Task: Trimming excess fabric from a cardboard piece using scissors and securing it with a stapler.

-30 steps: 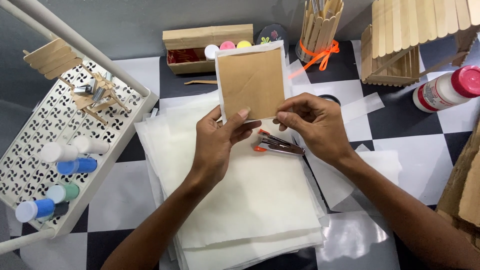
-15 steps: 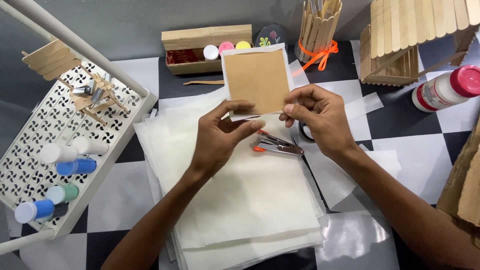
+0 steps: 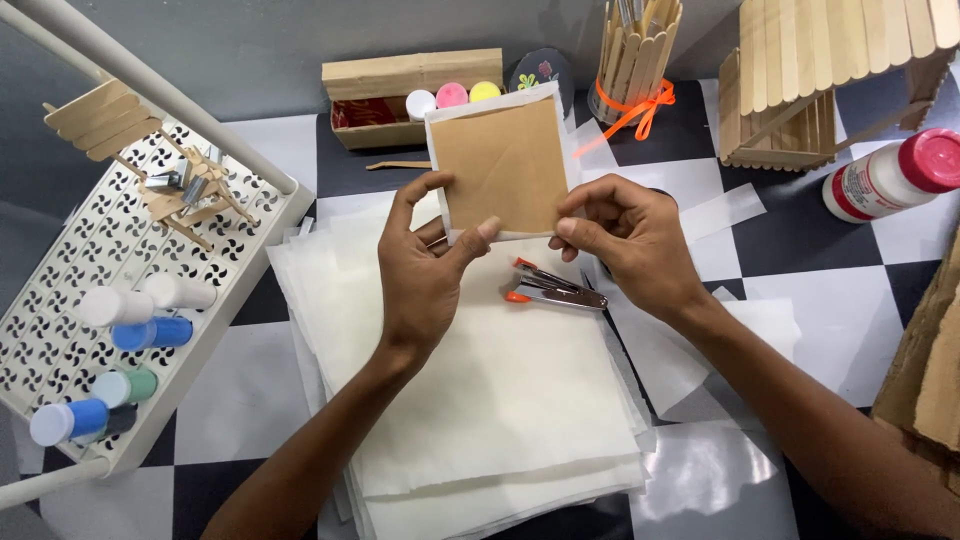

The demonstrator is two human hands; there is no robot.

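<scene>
Flanking stapler (image 3: 552, 287): paper stack (image 3: 480, 400), rack (image 3: 110, 300).

Brown card (image 3: 503, 165) higher between both hands, farther above the stapler (image 3: 552, 288).

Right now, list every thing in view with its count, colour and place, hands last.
Brown card backed by white paper: one, held up over the table's middle by both hands.
Stack of translucent paper sheets: one, off-white, centre of the checkered table.
Small metal stapler: one, silver and orange, on the stack.
White perforated tray: one, left, holding paint bottles.
Wooden box of paint pots: one, tan, back centre.
Craft-stick holder: one, orange ribbon, back.
Craft-stick house: one, back right.
Red-capped white bottle: one, right.
Left hand: grips the card's lower left edge.
Right hand: pinches the lower right corner.
</scene>
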